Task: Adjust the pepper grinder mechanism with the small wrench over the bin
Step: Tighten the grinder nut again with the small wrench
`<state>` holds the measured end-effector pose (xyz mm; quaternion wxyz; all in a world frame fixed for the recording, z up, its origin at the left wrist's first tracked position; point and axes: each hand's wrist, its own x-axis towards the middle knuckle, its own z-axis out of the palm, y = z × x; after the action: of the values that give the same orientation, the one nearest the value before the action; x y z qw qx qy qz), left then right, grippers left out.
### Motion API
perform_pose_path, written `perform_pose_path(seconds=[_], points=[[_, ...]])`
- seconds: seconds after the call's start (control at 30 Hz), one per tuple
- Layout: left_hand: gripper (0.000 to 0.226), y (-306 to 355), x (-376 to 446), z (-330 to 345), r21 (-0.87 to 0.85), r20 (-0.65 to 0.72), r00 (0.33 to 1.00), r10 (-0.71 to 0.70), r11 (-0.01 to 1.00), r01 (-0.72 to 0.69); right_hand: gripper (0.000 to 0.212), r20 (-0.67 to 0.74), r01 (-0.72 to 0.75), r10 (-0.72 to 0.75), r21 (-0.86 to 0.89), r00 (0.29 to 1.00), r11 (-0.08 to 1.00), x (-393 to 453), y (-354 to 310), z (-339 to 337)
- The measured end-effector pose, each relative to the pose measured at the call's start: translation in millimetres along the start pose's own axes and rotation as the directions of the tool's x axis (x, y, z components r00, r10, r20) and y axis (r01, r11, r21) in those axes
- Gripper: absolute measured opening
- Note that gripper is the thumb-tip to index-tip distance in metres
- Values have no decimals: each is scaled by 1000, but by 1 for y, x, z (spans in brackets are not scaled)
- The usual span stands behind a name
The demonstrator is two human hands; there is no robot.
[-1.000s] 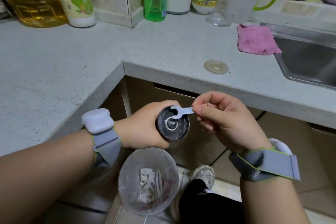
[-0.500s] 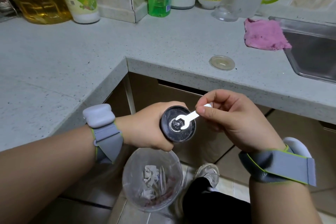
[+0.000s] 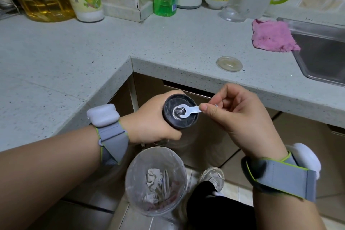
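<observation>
Steel wrench [image 3: 188, 111] sits on the grinder [image 3: 180, 111] nut; left hand [image 3: 149, 119] grips the body, right hand [image 3: 235, 115] pinches the handle. Best turned slowly, kept over the bin [image 3: 155, 179].

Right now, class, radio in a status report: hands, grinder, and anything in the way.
Left hand grips grinder. Right hand pinches wrench, its open end seated on the centre nut. Bin below. Nothing in the way.

Both forearms reach forward, each wrist wrapped in a grey band. The left hand [image 3: 149, 123] is curled closed, knuckles up, thumb underneath. The right hand [image 3: 240, 117] pinches thumb against forefinger, the other fingers [image 3: 226, 99] folded behind them, just beside the left fingertips.
</observation>
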<state>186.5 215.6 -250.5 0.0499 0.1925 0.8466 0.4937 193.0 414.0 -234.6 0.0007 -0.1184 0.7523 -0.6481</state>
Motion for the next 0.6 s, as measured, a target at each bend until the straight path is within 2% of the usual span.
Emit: perform_pose_path(seconds=[0.13, 0.4, 0.6], points=[[53, 1, 1, 0, -16, -84, 996, -12, 1000, 11, 27, -74, 8, -12, -60, 997, 998, 1, 2, 8], [48, 3, 0, 1, -23, -142, 989, -46, 999, 43, 30, -140, -1, -13, -104, 990, 995, 2, 5, 14], [55, -2, 0, 0, -57, -224, 970, -99, 994, 88, 31, -183, 21, -45, -128, 982, 992, 1, 6, 25]])
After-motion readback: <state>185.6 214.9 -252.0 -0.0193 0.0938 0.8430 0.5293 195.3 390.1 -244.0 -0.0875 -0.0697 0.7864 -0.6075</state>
